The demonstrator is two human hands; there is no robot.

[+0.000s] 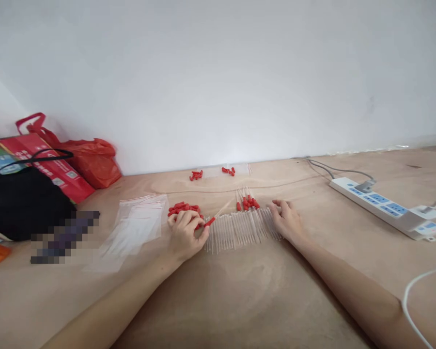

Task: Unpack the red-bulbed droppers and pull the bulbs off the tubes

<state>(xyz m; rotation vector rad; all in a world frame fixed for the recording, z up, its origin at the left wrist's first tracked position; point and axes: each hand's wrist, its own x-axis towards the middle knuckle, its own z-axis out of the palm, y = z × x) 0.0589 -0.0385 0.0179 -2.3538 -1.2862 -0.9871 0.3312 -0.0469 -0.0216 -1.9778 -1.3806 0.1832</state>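
My left hand (185, 235) is closed in a pinch on a thin clear tube with a red cap (211, 221), held at the left end of a row of clear tubes (240, 230) lying side by side on the wooden table (240, 300). A pile of loose red caps (183, 208) sits just behind that hand. My right hand (286, 220) rests on the right end of the tube row with its fingers curled down onto the tubes. Several capped tubes (247, 201) lie just behind the row.
Clear plastic bags (138, 223) lie left of my left hand. Red bags (90, 162) and a black bag (22, 203) stand at far left. A white power strip (381, 206) with cables lies at right. More red caps (196, 174) lie by the wall.
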